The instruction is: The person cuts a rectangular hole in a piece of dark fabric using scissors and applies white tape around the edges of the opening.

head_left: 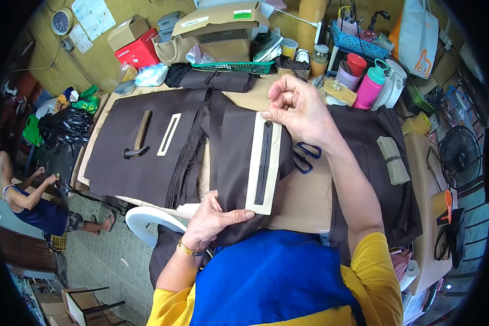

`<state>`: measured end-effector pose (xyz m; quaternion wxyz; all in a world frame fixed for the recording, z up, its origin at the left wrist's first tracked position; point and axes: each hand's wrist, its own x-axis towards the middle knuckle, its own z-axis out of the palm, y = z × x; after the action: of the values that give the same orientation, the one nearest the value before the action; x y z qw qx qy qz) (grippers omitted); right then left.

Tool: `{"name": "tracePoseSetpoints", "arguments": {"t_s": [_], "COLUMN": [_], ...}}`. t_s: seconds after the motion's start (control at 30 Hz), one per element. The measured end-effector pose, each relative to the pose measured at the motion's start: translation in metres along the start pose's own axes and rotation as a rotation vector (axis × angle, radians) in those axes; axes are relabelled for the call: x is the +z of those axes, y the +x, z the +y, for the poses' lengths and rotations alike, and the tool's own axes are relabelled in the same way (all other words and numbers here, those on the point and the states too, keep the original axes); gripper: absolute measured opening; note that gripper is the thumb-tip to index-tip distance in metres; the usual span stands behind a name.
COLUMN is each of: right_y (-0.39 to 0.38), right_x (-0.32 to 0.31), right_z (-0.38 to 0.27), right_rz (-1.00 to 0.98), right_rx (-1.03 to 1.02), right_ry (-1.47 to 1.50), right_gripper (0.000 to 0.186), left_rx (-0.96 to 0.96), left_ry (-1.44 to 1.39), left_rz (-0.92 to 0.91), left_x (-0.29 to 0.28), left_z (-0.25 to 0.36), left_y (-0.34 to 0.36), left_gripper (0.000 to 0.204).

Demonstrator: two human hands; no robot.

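Note:
A dark brown piece of cloth [231, 146] hangs over the table's near edge. On it lies a long cream rectangular frame [257, 163] with a dark slit down its middle. My left hand [214, 220] grips the cloth at the frame's lower end, thumb on top. At the upper end, my right hand [299, 106] is closed with its thumb against the frame's corner; its curled fingers partly hide what is pinched. Scissors with dark blue handles [307, 155] lie beside the cloth, their blades hidden.
On a cloth stack [114, 130] at left rest a wooden-handled hammer [141, 136] and another cream frame [169, 134]. More dark cloth [358, 163] with a tied cream bundle [392, 160] lies at right. Boxes, bottles and a green basket [233, 67] line the back. Another person [38, 212] works at far left.

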<state>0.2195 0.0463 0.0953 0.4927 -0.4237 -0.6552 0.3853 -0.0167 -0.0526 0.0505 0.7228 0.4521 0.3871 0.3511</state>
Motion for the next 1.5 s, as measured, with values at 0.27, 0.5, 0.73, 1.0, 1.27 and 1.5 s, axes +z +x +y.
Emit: {"name": "tracePoseSetpoints", "arguments": {"t_s": [0.27, 0.5, 0.73, 1.0, 1.27, 1.5], "right_y": [-0.027, -0.082, -0.079, -0.079, -0.08, -0.076], "right_x": [0.018, 0.039, 0.04, 0.041, 0.04, 0.041], "right_z": [-0.015, -0.006, 0.002, 0.002, 0.0, -0.001], "right_rz": [0.174, 0.093, 0.05, 0.019, 0.028, 0.077], "right_rx": [-0.437, -0.375, -0.381, -0.401, -0.366, -0.356], "right_ry": [-0.52, -0.513, -0.417, -0.418, -0.435, -0.422], "right_gripper": [0.03, 0.036, 0.026, 0.02, 0.023, 0.034], "left_rx": [0.111, 0.175, 0.197, 0.141, 0.164, 0.193], "left_ry": [-0.116, -0.156, -0.171, -0.116, -0.106, -0.156], "left_rz": [0.111, 0.103, 0.082, 0.181, 0.083, 0.129], "left_x": [0.002, 0.004, 0.003, 0.006, 0.002, 0.006], "left_z": [-0.004, -0.006, -0.005, -0.002, -0.003, -0.005], "left_y": [0.019, 0.025, 0.022, 0.022, 0.026, 0.025], "left_gripper": [0.041, 0.039, 0.036, 0.032, 0.034, 0.035]}}
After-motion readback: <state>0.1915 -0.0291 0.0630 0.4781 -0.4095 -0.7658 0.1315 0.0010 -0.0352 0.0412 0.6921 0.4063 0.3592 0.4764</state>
